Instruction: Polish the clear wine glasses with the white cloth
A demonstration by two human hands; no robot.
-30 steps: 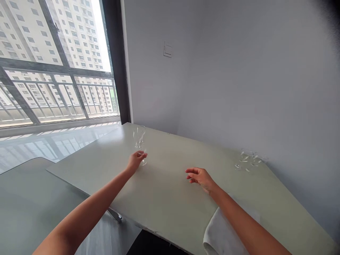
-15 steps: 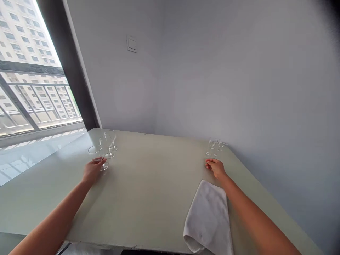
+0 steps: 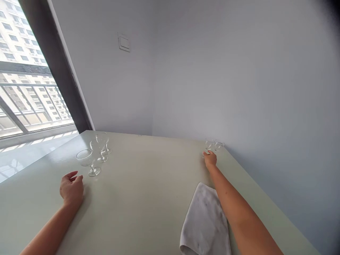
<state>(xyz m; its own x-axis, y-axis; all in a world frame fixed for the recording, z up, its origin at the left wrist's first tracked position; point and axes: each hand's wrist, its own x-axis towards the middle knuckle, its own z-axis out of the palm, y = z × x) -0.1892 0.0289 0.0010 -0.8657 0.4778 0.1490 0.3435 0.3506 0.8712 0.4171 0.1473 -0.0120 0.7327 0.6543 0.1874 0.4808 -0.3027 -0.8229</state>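
My left hand rests on the pale green table, fingers loosely curled and apart, holding nothing. It lies a short way in front of the nearest of three clear stemmed glasses; the other two stand behind it. My right hand is stretched to the far right corner. Its fingertips are at the foot of a small clear glass, with a second small glass beside it. The back of the hand hides the fingers, so a grip cannot be made out.
A white folded towel lies near the table's front edge under my right forearm. Grey walls close the table's far and right sides. A wall switch sits high up. A large window is at the left.
My left hand has let go of the nearest stemmed glass and drawn back toward me. My right hand has reached farther out to the small glasses. The view has swung right.
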